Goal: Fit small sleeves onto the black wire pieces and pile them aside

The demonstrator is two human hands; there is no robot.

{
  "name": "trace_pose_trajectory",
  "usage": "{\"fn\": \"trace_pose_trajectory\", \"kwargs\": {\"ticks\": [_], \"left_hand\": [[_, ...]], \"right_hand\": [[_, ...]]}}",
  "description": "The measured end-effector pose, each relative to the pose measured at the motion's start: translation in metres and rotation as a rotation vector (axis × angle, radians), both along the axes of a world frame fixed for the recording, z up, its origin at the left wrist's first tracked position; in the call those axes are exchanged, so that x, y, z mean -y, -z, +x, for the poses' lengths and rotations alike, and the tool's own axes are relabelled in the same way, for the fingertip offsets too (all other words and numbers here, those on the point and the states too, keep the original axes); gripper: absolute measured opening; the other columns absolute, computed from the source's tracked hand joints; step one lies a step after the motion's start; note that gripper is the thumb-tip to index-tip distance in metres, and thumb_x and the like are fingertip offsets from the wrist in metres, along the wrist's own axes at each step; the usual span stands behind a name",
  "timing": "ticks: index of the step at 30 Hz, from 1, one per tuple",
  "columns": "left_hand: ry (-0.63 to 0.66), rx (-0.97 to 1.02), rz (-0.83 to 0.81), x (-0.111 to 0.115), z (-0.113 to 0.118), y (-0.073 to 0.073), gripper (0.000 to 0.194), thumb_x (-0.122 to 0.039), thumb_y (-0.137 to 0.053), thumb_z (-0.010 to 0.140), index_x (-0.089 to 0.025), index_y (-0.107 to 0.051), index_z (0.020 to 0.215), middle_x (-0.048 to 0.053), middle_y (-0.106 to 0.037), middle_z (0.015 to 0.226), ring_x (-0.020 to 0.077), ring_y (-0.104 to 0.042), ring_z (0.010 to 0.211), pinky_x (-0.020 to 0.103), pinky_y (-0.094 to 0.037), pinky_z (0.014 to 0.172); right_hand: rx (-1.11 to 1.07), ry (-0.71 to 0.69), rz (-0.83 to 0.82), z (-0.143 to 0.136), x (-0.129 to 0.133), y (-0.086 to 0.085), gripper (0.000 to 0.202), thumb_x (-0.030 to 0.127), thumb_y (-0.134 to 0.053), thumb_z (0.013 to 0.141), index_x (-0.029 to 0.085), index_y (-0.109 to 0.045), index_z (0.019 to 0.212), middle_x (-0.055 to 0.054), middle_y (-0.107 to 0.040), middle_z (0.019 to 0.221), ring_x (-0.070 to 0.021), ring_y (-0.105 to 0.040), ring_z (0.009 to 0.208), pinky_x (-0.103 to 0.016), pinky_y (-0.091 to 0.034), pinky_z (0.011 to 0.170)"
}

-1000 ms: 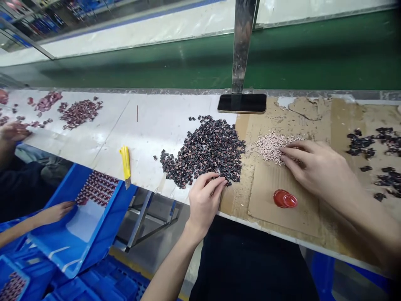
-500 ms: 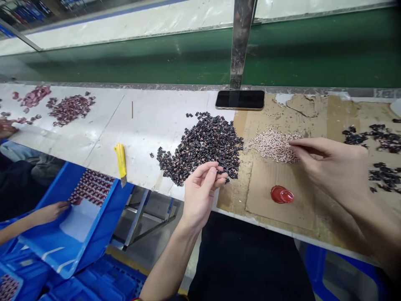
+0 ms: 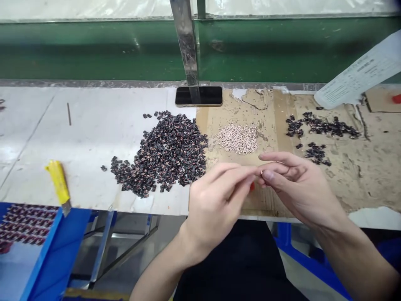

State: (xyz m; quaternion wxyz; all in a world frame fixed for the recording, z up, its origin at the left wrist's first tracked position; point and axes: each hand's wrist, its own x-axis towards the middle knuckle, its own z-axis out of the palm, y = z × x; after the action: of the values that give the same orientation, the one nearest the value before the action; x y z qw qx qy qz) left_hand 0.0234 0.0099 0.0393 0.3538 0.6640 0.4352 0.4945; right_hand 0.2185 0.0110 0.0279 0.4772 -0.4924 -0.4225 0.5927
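Observation:
My left hand [image 3: 216, 205] is closed in a pinch above the cardboard [image 3: 266, 200], its fingertips meeting those of my right hand. Whatever lies between the left fingertips is hidden. My right hand [image 3: 300, 184] pinches a tiny pinkish piece [image 3: 262, 172] between thumb and fingers, with its index finger lifted away. Behind the hands lies a pile of small pale pink pieces [image 3: 238, 139]. To the left spreads a large heap of small black parts [image 3: 172, 150]. A bit of the red paste blob [image 3: 252, 187] shows beneath the fingers, mostly covered.
A black phone [image 3: 199, 97] lies by the metal post [image 3: 188, 46]. The yellow utility knife [image 3: 58, 182] overhangs the table's front edge, near a blue crate [image 3: 70, 242]. Loose black parts [image 3: 332, 127] are scattered at right, below a tilted white bottle [image 3: 357, 77].
My right hand has moved from the pink pile toward me, and my left hand has moved right to meet it. The view has turned right, bringing the white bottle in.

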Motion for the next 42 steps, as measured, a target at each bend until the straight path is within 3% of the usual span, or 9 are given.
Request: {"fn": "trace_pose_trajectory", "kwargs": {"ticks": [7,11,17,19,22,24,27,35,42], "left_hand": [[0.074,-0.339,0.182,-0.007,0.001,0.015,0.024,-0.02,-0.061,0.103,-0.022,-0.085,0.107,0.01,-0.081,0.096,0.0209,-0.075,0.083,0.029,-0.061,0.077],[0.067,-0.404,0.183,-0.004,0.004,0.029,0.026,-0.019,-0.06,0.103,-0.027,-0.083,0.113,0.007,-0.083,0.104,0.0215,-0.077,0.091,0.031,-0.062,0.082],[0.08,-0.283,0.137,-0.017,-0.001,0.027,0.026,-0.019,-0.059,0.104,-0.026,-0.083,0.108,0.006,-0.083,0.104,0.0198,-0.077,0.096,0.031,-0.062,0.09],[-0.013,-0.226,0.121,-0.021,-0.012,0.022,0.025,-0.015,-0.062,0.102,-0.026,-0.082,0.109,0.005,-0.082,0.105,0.0179,-0.077,0.094,0.031,-0.062,0.091],[-0.116,-0.13,0.028,-0.018,-0.032,0.019,0.021,-0.013,-0.067,0.1,-0.024,-0.08,0.113,0.001,-0.077,0.096,0.011,-0.073,0.072,0.023,-0.063,0.073],[-0.108,-0.128,-0.034,-0.012,-0.043,0.02,0.02,-0.011,-0.066,0.099,-0.022,-0.078,0.111,0.001,-0.076,0.096,0.0102,-0.073,0.071,0.022,-0.062,0.07],[-0.052,-0.274,-0.08,-0.001,-0.055,0.023,0.017,-0.01,-0.068,0.097,-0.02,-0.078,0.106,0.002,-0.078,0.098,0.0119,-0.075,0.079,0.021,-0.061,0.075],[0.214,-0.791,0.107,0.003,-0.057,0.041,0.013,-0.016,-0.065,0.101,-0.017,-0.078,0.099,0.004,-0.079,0.096,0.0165,-0.074,0.076,0.026,-0.052,0.063],[0.405,-1.111,0.12,-0.005,-0.051,0.03,0.018,-0.006,-0.061,0.1,-0.018,-0.072,0.093,0.001,-0.069,0.085,0.0199,-0.07,0.07,0.032,-0.047,0.055]], "right_hand": [[0.415,0.15,0.195,-0.011,0.012,-0.013,0.024,0.019,-0.085,0.085,0.025,-0.082,0.108,-0.001,-0.085,0.091,-0.0164,-0.083,0.076,-0.021,-0.07,0.075],[0.473,0.183,0.228,-0.02,0.019,-0.011,0.022,0.019,-0.083,0.087,0.025,-0.082,0.109,-0.001,-0.085,0.094,-0.0188,-0.084,0.079,-0.024,-0.071,0.077],[0.599,0.233,0.29,-0.009,0.005,0.002,0.032,0.021,-0.086,0.084,0.026,-0.081,0.115,-0.001,-0.085,0.098,-0.0196,-0.084,0.084,-0.028,-0.072,0.08],[0.613,0.272,0.308,0.002,-0.002,0.004,0.032,0.021,-0.087,0.083,0.026,-0.081,0.115,-0.001,-0.085,0.103,-0.0196,-0.083,0.091,-0.031,-0.071,0.089],[0.662,0.306,0.322,0.018,-0.006,0.003,0.016,0.021,-0.084,0.085,0.027,-0.083,0.1,0.0,-0.084,0.098,-0.0189,-0.081,0.089,-0.034,-0.07,0.089],[0.727,0.282,0.328,0.025,-0.002,0.002,0.01,0.021,-0.083,0.086,0.027,-0.084,0.094,0.0,-0.083,0.092,-0.0194,-0.08,0.084,-0.036,-0.069,0.083],[0.804,0.25,0.319,0.029,0.007,0.003,0.01,0.02,-0.083,0.084,0.024,-0.084,0.093,-0.002,-0.084,0.093,-0.019,-0.078,0.083,-0.034,-0.066,0.082],[0.794,0.269,0.391,0.029,0.015,0.018,0.015,0.016,-0.083,0.082,0.027,-0.085,0.093,0.001,-0.083,0.088,-0.017,-0.078,0.08,-0.029,-0.066,0.075],[0.747,0.292,0.346,0.038,0.02,0.022,0.016,0.019,-0.085,0.082,0.029,-0.085,0.094,0.002,-0.084,0.091,-0.0153,-0.079,0.083,-0.029,-0.066,0.079]]}}
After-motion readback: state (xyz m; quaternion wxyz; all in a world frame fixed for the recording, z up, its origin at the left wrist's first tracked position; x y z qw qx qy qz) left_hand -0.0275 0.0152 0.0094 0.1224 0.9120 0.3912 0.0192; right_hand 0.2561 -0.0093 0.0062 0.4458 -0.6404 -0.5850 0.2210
